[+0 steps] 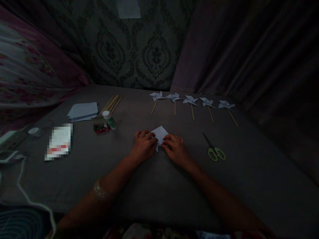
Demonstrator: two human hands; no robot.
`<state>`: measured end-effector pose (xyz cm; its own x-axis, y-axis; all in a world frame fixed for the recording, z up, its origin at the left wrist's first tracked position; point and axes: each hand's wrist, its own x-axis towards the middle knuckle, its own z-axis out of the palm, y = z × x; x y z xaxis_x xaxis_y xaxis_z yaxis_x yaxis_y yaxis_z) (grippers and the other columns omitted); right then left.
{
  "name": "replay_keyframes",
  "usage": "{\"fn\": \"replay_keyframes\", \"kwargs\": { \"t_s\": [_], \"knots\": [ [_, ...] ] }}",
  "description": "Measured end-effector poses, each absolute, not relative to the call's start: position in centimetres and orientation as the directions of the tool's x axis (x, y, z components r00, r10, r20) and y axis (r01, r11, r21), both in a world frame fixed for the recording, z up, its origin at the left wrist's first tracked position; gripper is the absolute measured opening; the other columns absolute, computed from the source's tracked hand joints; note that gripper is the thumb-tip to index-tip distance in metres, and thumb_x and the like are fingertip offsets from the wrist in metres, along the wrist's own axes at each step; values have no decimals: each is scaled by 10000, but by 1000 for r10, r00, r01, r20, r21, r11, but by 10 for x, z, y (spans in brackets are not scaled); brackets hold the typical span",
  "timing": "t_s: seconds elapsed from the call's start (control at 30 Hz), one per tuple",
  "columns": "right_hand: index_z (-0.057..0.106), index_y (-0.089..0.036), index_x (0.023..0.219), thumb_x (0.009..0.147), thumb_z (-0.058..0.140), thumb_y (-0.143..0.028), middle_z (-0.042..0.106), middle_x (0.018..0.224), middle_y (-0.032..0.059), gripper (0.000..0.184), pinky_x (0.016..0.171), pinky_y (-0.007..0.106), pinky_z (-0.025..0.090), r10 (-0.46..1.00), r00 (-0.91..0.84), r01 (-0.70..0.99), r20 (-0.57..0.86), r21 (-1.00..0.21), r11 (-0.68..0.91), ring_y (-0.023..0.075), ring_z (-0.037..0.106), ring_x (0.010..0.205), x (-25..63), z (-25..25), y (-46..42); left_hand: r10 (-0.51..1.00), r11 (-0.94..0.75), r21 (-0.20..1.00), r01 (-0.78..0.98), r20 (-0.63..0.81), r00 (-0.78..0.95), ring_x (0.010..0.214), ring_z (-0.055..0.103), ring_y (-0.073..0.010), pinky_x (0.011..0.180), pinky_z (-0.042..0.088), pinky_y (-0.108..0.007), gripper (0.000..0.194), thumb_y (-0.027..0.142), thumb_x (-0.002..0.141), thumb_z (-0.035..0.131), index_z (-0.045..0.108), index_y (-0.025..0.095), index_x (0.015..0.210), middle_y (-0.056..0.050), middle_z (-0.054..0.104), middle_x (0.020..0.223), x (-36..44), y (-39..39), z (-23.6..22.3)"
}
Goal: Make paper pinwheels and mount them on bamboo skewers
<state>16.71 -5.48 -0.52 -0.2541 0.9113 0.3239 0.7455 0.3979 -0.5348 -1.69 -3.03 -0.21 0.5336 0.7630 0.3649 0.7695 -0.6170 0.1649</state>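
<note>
Nearest, on the left arm (119,174): clear bracelet (100,191). Ahead, flat on the grey cloth (164,199), between left hand (145,146) and right hand (176,149): white paper (161,133), one corner pointing away, a small tip toward the near side. Judged risks: a stray crease or torn edge, from uneven pressure or slipping fingers; also a skewed paper, from one-sided release on soft cloth. Left grip: fingers bunched low over the paper's left edge; pinching or merely pressing, not possible to tell, with fingertips partly hidden. Right grip: narrow, thumb and forefinger nearly together on the paper's right edge. Well to the right, apart from either hand: green-handled scissors (214,150), blades pointing away. Farther left: red box (101,128) beside bottle (109,120). Beyond: stack of sheets (83,111), loose sticks (111,103) alongside. Farther right: row of five pinwheels (190,100). Behind: patterned wall (132,56).
</note>
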Motion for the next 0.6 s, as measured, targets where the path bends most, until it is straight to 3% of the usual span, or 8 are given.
{"fn": "replay_keyframes", "kwargs": {
  "t_s": [0.6],
  "knots": [
    [674,-204,728,802,642,-250,620,958,60,92,869,416,379,952,-150,796,268,-538,277,224,562,989,164,-11,-27,787,-594,215,776,358,503,1070,507,-288,922,301,-519,197,268,881,532,711,232,954,-78,661,1103,-16,-32,-2]
  ]
}}
